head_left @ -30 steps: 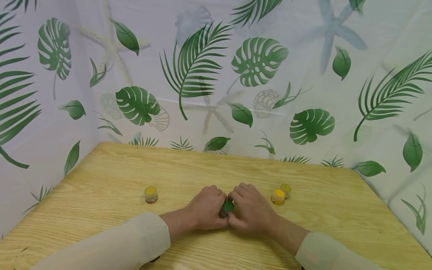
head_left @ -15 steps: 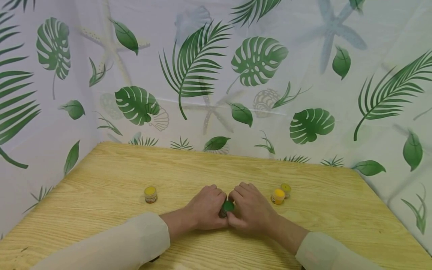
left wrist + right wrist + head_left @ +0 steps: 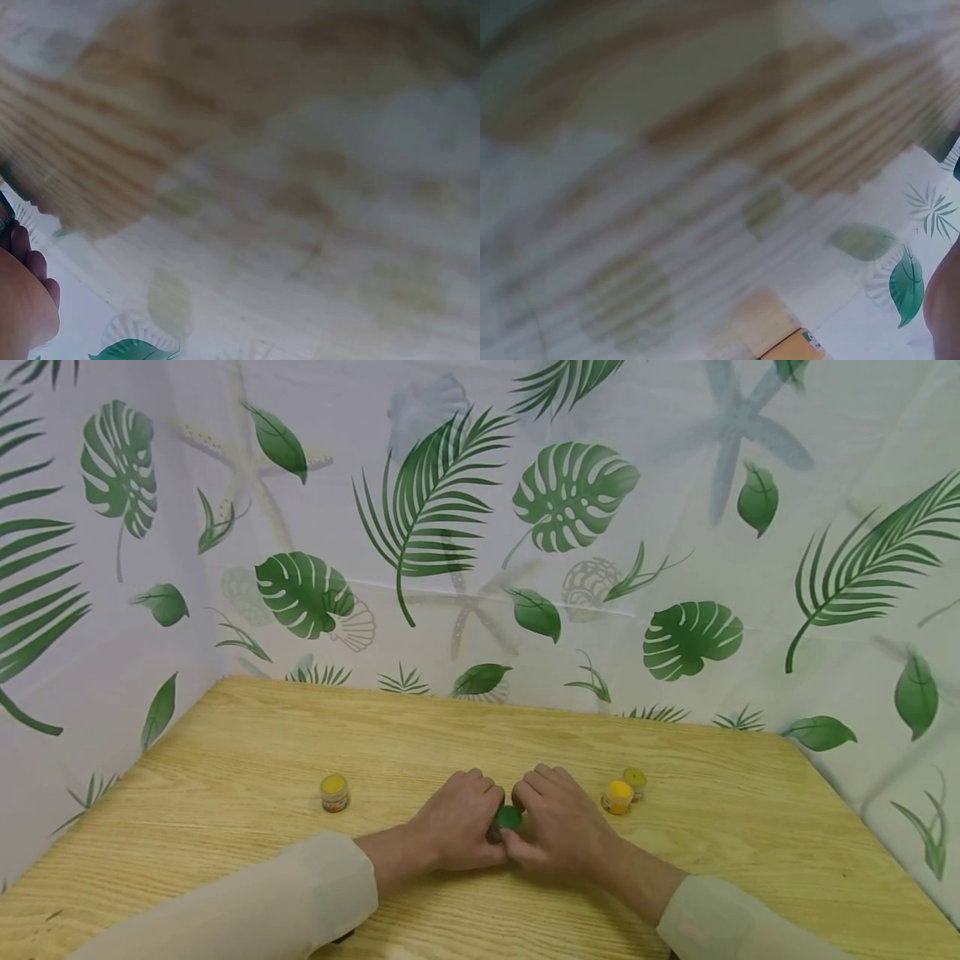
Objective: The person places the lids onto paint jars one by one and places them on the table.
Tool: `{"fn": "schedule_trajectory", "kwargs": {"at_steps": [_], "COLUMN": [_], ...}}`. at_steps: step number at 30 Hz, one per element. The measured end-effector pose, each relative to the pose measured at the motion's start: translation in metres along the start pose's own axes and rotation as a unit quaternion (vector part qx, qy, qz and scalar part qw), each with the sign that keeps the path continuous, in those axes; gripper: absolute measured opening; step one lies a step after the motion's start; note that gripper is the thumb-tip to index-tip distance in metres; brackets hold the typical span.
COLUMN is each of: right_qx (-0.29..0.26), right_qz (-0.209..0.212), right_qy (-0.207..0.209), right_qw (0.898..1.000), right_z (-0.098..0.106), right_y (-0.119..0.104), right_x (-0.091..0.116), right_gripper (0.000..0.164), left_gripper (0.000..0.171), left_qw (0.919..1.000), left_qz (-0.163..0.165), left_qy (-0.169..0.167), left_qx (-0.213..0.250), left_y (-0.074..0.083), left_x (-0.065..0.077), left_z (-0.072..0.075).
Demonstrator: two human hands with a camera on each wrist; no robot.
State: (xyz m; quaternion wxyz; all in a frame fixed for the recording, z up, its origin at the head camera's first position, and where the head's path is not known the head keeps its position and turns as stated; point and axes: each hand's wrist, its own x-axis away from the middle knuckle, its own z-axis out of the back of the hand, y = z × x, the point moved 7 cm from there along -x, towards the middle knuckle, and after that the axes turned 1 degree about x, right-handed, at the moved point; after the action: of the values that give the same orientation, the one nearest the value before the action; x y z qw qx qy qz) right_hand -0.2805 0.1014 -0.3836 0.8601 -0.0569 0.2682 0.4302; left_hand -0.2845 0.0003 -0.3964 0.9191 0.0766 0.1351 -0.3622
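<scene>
A small jar with a green top (image 3: pixel 508 817) is held between both hands near the middle of the table in the head view. From its left side my left hand (image 3: pixel 461 822) grips the jar's body, fingers curled round it. On the other side my right hand (image 3: pixel 562 827) pinches the green top, with the thumb at its near edge. Most of the jar's body is hidden by the hands. The left wrist view catches only a piece of the left hand (image 3: pixel 26 300) at its edge; the right wrist view shows a sliver of the right hand (image 3: pixel 945 307).
A yellow-topped jar (image 3: pixel 334 793) stands to the left on the wooden table (image 3: pixel 420 727). To the right, an orange-yellow jar (image 3: pixel 618 797) stands in front of a round yellow piece (image 3: pixel 635 778). A leaf-printed cloth (image 3: pixel 465 527) hangs behind the table.
My right fingers and thumb have shifted slightly round the green top, and more of it shows between the hands. The left hand and the other jars stay put.
</scene>
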Motion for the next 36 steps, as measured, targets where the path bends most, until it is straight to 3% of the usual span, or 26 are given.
{"fn": "schedule_trajectory", "kwargs": {"at_steps": [5, 13, 20, 29, 36], "right_qx": [0.010, -0.037, -0.038, -0.036, -0.041], "right_qz": [-0.004, 0.011, 0.026, 0.022, -0.005], "right_qy": [0.017, -0.011, -0.017, -0.020, -0.039], "right_qw": [1.000, 0.999, 0.999, 0.999, 0.998], "right_z": [0.0026, 0.0008, -0.0012, 0.0030, 0.0032], "right_y": [0.0014, -0.0027, -0.0041, 0.0004, 0.0032], "right_x": [0.0016, 0.0022, -0.0014, 0.0012, 0.0015], "right_gripper": [0.042, 0.022, 0.029, 0.024, 0.025], "left_gripper": [0.037, 0.038, 0.040, 0.037, 0.036], "left_qw": [1.0000, 0.9999, 0.9998, 0.9987, 0.9993], "left_qz": [-0.002, 0.008, 0.004, -0.033, -0.032], "left_qy": [-0.005, -0.007, 0.012, 0.038, 0.017], "left_qx": [-0.003, 0.002, 0.012, 0.004, -0.003], "left_y": [0.0025, 0.0005, -0.0030, 0.0024, 0.0039], "left_x": [-0.0008, 0.0006, 0.0038, -0.0002, -0.0004], "left_z": [-0.0011, -0.0016, 0.0011, 0.0067, 0.0046]}}
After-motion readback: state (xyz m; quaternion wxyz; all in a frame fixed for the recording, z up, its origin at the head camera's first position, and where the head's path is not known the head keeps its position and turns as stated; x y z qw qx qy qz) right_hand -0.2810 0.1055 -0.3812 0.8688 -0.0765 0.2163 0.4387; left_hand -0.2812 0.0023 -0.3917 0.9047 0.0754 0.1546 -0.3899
